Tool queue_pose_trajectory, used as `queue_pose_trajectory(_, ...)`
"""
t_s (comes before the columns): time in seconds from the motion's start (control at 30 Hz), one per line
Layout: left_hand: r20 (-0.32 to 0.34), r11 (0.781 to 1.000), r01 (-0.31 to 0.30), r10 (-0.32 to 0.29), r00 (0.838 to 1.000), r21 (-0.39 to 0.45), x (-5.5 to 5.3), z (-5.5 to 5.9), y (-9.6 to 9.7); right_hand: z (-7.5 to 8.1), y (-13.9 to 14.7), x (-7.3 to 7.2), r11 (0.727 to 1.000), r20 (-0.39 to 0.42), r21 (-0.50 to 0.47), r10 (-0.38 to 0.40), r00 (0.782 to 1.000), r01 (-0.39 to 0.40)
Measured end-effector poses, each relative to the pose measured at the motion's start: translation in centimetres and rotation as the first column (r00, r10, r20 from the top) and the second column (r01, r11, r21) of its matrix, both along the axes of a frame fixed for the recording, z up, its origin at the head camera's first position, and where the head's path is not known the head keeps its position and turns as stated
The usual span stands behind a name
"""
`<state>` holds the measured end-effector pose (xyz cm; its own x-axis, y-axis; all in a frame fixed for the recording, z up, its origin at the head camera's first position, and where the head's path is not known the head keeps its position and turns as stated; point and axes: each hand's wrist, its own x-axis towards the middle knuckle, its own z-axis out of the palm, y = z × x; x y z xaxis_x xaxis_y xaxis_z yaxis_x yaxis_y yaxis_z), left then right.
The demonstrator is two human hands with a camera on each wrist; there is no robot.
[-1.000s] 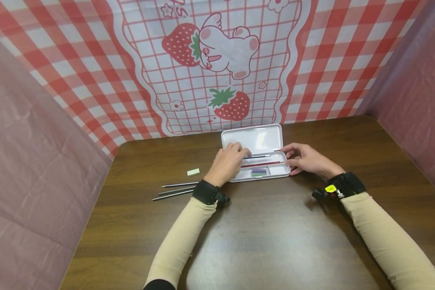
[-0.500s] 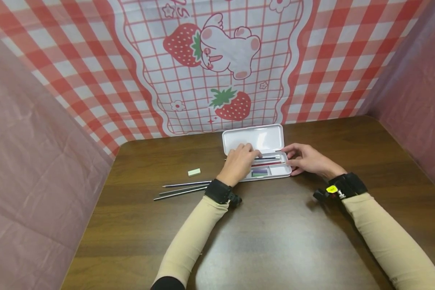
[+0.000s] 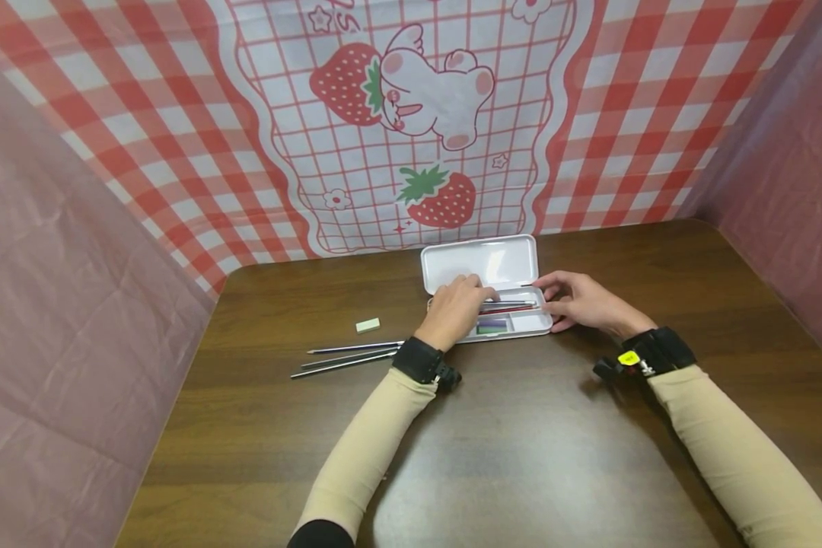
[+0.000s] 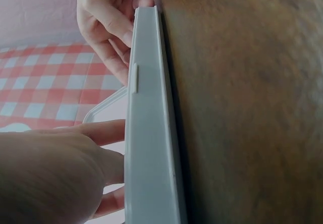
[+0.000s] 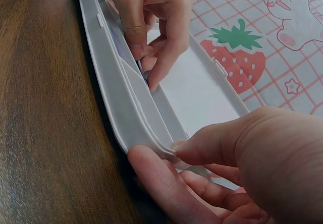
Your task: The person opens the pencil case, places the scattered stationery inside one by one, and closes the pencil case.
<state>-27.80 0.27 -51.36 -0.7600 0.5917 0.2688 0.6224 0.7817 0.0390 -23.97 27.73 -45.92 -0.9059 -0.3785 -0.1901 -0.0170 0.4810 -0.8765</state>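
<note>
A white pencil case (image 3: 527, 323) lies with its lid up near the back of the table. My left hand (image 3: 455, 306) reaches into its long compartment and pinches a dark pencil (image 3: 514, 304) between thumb and fingers; most of that pencil is hidden by the hand. Just in front of it lies a red pencil (image 3: 508, 310). At the case's right end, my right hand (image 3: 585, 304) grips the corner, its thumb (image 5: 207, 143) on the rim and fingers against the outer wall. A small purple and green piece (image 3: 491, 326) sits in a front compartment.
Several dark pencils (image 3: 352, 349) lie on the table left of the case, partly under the left wrist. Behind them is a pale green eraser (image 3: 367, 326). A red checked cloth (image 3: 377, 221) hangs just behind the raised lid (image 3: 479, 265).
My left hand has moved right over the case, and the dark pencil has shifted right and forward, close to the red one. My right hand keeps its grip on the case's end.
</note>
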Motion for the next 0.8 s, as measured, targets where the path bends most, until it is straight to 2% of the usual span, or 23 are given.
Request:
queue_pose_trajectory(0.6, -0.003, 0.999, -0.012, 0.012, 1.0, -0.031, -0.11, -0.02, 0.23, 0.11, -0.12, -0.01, 1.0, 0.008, 0.004, 0.003, 1.0, -0.003)
queue_pose_trajectory(0.8, -0.032, 1.0, -0.016, 0.017, 0.999, 0.015, -0.36, -0.04, 0.38, 0.15, -0.09, 0.03, 1.0, 0.009, -0.003, -0.005, 1.0, 0.005)
